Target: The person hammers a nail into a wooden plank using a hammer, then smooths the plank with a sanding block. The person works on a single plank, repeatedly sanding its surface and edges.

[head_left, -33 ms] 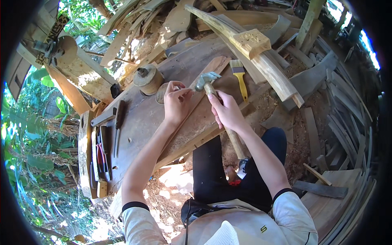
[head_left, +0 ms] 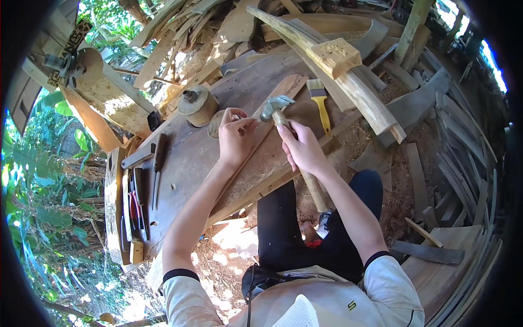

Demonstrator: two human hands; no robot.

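My right hand (head_left: 301, 144) is closed round the wooden handle of a claw hammer (head_left: 312, 188), high up near the metal head. The handle slants down toward my legs. Just left of the hammer head, my left hand (head_left: 237, 136) is pinched, thumb against fingertips; whatever sits between them is too small to make out. Under both hands lies a long thin strip of wood (head_left: 287, 87) on the brown workbench (head_left: 188, 180). A small round dish (head_left: 214, 126), partly hidden, is beside my left fingers.
A round pot (head_left: 198, 107) with a dark top stands past the dish. A yellow-handled paintbrush (head_left: 319, 106) lies right of the hammer. At the bench's left end are a screwdriver (head_left: 158, 163) and a rack of tools (head_left: 133, 204). A long timber piece (head_left: 365, 101) and stacked boards surround the bench.
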